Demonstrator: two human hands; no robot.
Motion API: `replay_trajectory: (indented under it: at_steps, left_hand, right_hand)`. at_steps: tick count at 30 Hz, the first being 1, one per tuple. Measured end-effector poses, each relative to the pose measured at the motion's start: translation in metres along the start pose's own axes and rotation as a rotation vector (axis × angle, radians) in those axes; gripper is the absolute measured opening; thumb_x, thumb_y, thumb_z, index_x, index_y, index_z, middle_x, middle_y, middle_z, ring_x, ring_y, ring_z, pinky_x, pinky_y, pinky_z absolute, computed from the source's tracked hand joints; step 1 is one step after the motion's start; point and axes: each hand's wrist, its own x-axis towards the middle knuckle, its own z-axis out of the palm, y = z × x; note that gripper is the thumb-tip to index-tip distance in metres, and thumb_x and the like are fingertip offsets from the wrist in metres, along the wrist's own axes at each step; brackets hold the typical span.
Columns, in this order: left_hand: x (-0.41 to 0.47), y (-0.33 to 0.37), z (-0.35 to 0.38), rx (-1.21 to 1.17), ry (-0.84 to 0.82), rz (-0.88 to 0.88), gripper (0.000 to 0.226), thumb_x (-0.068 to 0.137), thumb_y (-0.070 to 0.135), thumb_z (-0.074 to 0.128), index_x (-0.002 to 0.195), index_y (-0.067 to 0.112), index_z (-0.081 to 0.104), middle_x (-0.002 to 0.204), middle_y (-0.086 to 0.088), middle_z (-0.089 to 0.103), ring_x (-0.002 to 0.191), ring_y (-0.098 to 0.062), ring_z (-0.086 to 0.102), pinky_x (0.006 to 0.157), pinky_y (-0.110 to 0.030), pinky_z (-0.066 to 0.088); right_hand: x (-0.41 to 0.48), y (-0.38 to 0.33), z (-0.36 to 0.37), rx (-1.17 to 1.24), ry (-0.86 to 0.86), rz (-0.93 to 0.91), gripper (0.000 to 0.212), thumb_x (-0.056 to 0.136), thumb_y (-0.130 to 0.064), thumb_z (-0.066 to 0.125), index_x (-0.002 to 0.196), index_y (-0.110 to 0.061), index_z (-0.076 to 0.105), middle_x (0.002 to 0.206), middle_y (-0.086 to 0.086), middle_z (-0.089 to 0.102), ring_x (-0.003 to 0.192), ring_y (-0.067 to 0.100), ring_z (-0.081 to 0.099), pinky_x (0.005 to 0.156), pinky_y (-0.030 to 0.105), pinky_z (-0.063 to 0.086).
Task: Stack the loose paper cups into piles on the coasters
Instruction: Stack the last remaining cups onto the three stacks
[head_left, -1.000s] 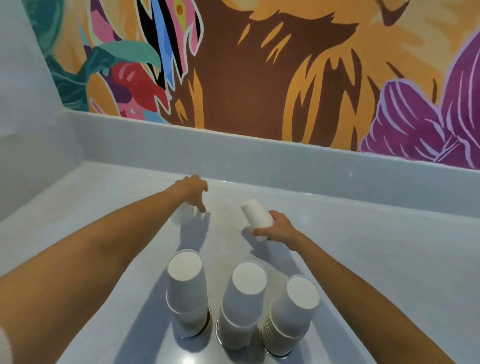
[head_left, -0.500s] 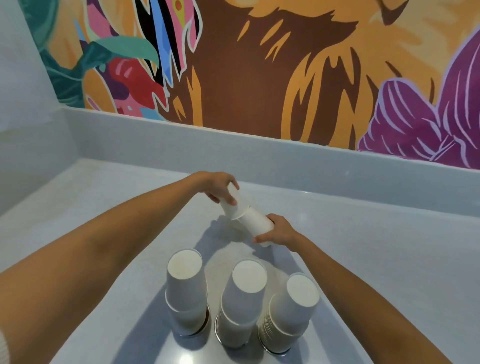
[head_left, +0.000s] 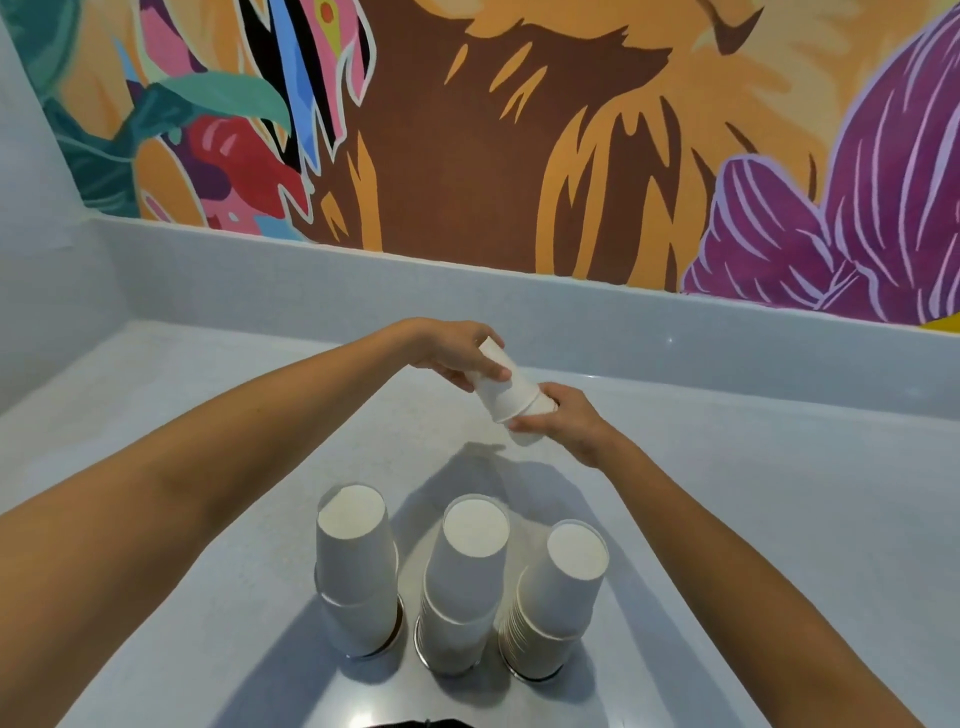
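— Nesting two cups in mid-air seemed the step in hand. Where were they?

— Above the pale grey surface (head_left: 727, 519), behind the piles. The left grip (head_left: 447, 351) had its fingers curled round a white paper cup (head_left: 498, 397). That cup was tilted, mouth down, and slid partly over a second white paper cup (head_left: 525, 439), which the right grip (head_left: 571, 423) clasped from below. The two cups touched, one sleeved over the other.

— And the piles?

— Three stood in a row nearest the viewer, mouths down: a left pile of white cups (head_left: 356, 566), a middle pile (head_left: 467, 577) and a right pile (head_left: 563, 587). Under each was a round metal-rimmed coaster (head_left: 370, 656), seen only as a thin ring at the base. Judging by its crowded rims, the right pile held the most cups.

— What did the next move call for?

— Probably seating the pair fully, then lowering it squarely over one pile's flat top. The piles stood just beside each other, so a descending hand might have knocked a neighbour. The held pair were the only cups I could see off the coasters. A bright painted mural (head_left: 467, 156) filled the wall behind, well apart.
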Motion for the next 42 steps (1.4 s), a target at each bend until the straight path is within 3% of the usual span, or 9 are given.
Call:
replay_trajectory:
  at_steps: [4,7,11,17,23,30,37,42]
  left_hand:
    - [-0.022,0.032,0.003,-0.021,0.019,0.073,0.069,0.09,0.028,0.065,0.147,0.022,0.025,0.135,-0.008,0.042,0.112,-0.026,0.056,0.087,-0.034,0.057]
    - [-0.051,0.062,0.004,0.055,0.027,0.138,0.066,0.095,0.026,0.057,0.15,0.022,0.02,0.14,-0.008,0.039,0.113,-0.027,0.056,0.086,-0.034,0.057]
    - [-0.098,0.093,0.013,0.268,0.037,0.237,0.055,0.096,0.028,0.055,0.146,0.025,0.031,0.133,0.001,0.039,0.109,-0.023,0.054,0.079,-0.027,0.058]
    - [-0.146,0.101,0.05,0.483,0.056,0.434,0.05,0.09,0.036,0.063,0.136,0.034,0.043,0.136,0.008,0.043,0.103,-0.017,0.053,0.073,-0.021,0.057]
    - [-0.163,0.094,0.081,0.534,-0.02,0.53,0.056,0.083,0.035,0.072,0.133,0.036,0.048,0.137,0.012,0.048,0.118,-0.015,0.047,0.096,-0.033,0.051]
    - [-0.157,0.073,0.104,0.668,-0.106,0.511,0.058,0.077,0.032,0.079,0.128,0.042,0.055,0.134,0.015,0.054,0.119,-0.014,0.052,0.099,-0.037,0.048]
    - [-0.16,0.059,0.125,0.673,-0.078,0.437,0.06,0.078,0.027,0.078,0.132,0.039,0.053,0.134,0.013,0.053,0.116,-0.011,0.051,0.085,-0.024,0.038]
    - [-0.16,0.053,0.151,0.629,-0.018,0.37,0.068,0.089,0.043,0.062,0.147,0.024,0.033,0.147,-0.001,0.038,0.134,-0.019,0.037,0.104,-0.034,0.036]
  right_hand:
    - [-0.021,-0.035,-0.014,0.049,-0.019,-0.066,0.063,0.071,-0.008,0.081,0.124,-0.013,0.049,0.113,0.006,0.055,0.105,0.024,0.055,0.081,0.029,0.054]
    - [-0.044,-0.059,-0.027,-0.071,-0.065,-0.139,0.07,0.067,-0.03,0.081,0.128,-0.021,0.046,0.117,0.002,0.054,0.106,0.022,0.054,0.087,0.03,0.053]
    - [-0.087,-0.081,-0.03,-0.213,-0.08,-0.186,0.072,0.064,-0.047,0.075,0.127,-0.033,0.044,0.115,-0.007,0.055,0.105,0.02,0.055,0.084,0.024,0.05]
    - [-0.157,-0.073,-0.022,-0.159,-0.013,-0.185,0.067,0.065,-0.05,0.077,0.123,-0.035,0.047,0.111,-0.013,0.059,0.1,0.014,0.059,0.077,0.022,0.055]
    - [-0.202,-0.043,0.0,0.061,0.082,-0.169,0.059,0.063,-0.028,0.085,0.11,-0.038,0.052,0.106,-0.015,0.065,0.093,0.0,0.063,0.068,0.015,0.053]
    - [-0.207,-0.001,0.027,0.078,0.119,-0.121,0.06,0.057,-0.026,0.091,0.106,-0.036,0.057,0.1,-0.013,0.068,0.095,0.009,0.063,0.071,0.02,0.054]
    - [-0.21,0.023,0.041,0.061,0.135,-0.09,0.068,0.06,-0.033,0.089,0.117,-0.032,0.052,0.104,-0.016,0.064,0.096,0.005,0.06,0.069,0.014,0.052]
    - [-0.214,0.033,0.052,0.129,0.209,-0.107,0.077,0.059,-0.025,0.091,0.12,-0.027,0.046,0.109,-0.012,0.06,0.097,0.001,0.06,0.071,0.015,0.051]
